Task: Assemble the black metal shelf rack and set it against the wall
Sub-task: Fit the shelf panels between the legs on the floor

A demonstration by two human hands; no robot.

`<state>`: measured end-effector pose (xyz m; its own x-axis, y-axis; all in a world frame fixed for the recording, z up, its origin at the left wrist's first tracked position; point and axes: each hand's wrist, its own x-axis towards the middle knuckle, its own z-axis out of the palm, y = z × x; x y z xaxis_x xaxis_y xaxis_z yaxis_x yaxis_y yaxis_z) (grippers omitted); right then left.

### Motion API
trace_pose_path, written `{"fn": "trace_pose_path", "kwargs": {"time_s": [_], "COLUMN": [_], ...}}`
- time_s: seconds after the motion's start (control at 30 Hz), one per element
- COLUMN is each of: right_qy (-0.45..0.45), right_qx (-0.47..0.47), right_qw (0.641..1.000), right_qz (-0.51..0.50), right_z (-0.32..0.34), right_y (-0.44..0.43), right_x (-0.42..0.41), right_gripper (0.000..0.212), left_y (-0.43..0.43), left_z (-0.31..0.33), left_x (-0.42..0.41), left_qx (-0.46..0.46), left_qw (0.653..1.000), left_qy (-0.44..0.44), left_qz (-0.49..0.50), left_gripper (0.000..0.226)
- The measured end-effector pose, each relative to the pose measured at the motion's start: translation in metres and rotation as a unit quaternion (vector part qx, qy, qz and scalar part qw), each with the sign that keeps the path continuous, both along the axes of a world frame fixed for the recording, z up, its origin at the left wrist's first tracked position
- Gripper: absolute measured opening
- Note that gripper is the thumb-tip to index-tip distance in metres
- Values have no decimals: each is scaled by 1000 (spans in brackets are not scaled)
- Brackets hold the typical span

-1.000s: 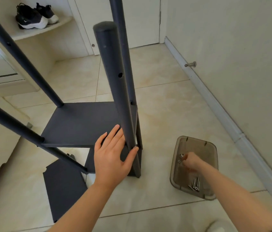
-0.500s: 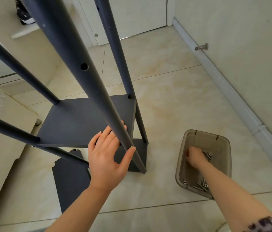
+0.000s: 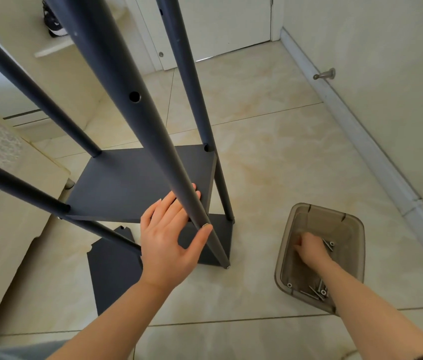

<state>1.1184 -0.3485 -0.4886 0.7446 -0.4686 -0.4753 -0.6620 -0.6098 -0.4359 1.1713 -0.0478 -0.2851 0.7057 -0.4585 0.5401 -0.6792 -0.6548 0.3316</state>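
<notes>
The black rack stands on the tiled floor, four round poles rising from a mounted shelf (image 3: 127,183), with a lower shelf (image 3: 219,237) beneath. My left hand (image 3: 168,242) is spread at the shelf's near right corner. Its fingers lie straight on the panel and its thumb touches the near pole (image 3: 132,113), which passes between thumb and fingers. My right hand (image 3: 309,248) reaches down into a smoky plastic tray (image 3: 358,229) holding several long screws (image 3: 317,292). The fingertips are hidden among them, so I cannot tell whether they hold one.
A loose black shelf panel (image 3: 114,276) lies flat on the floor under my left forearm. A pale cabinet (image 3: 10,203) crowds the left side. The wall with a baseboard and door stopper (image 3: 324,74) runs along the right; a closed door (image 3: 226,22) is ahead.
My head has moved closer to the rack, so the poles loom larger. My right hand has gone deeper into the tray among the screws. The left hand stays at the near pole.
</notes>
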Motion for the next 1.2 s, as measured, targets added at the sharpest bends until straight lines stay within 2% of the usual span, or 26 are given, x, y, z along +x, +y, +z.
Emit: {"fn": "trace_pose_path", "kwargs": {"time_s": [0.2,0.33,0.5,0.6,0.67,0.8,1.0,1.1,1.2], "right_qy": [-69,-126,-255,-315,-322,-288,-248,-254,-263], "right_qx": [88,225,273,327,375,407,378,386,377], "right_qw": [981,937,889,861,845,852,886,884,885], "right_qz": [-156,-238,-264,-230,-205,-160,-100,-74,-68], "right_z": [16,38,96,136,159,184,192,195,198], "right_y": [-6,-7,6,34,62,116,161,174,178], "right_x": [-14,-26,-15,1,9,12,16,18,22], "right_gripper": [7,14,16,12,10,17,20,20,16], "left_y": [-1,-6,-5,-4,-4,-7,-9,-10,-13], "left_z": [9,21,34,41,46,54,59,58,63], "left_x": [-6,-14,-17,-17,-17,-18,-18,-17,-13], "left_qx": [9,26,25,31,31,42,47,44,1], "left_qw": [1000,996,992,988,986,982,978,975,970], "left_qy": [23,83,124,152,162,182,202,216,239], "left_qz": [7,23,19,23,22,23,26,33,50], "left_gripper": [42,51,45,46,46,43,44,42,40]}}
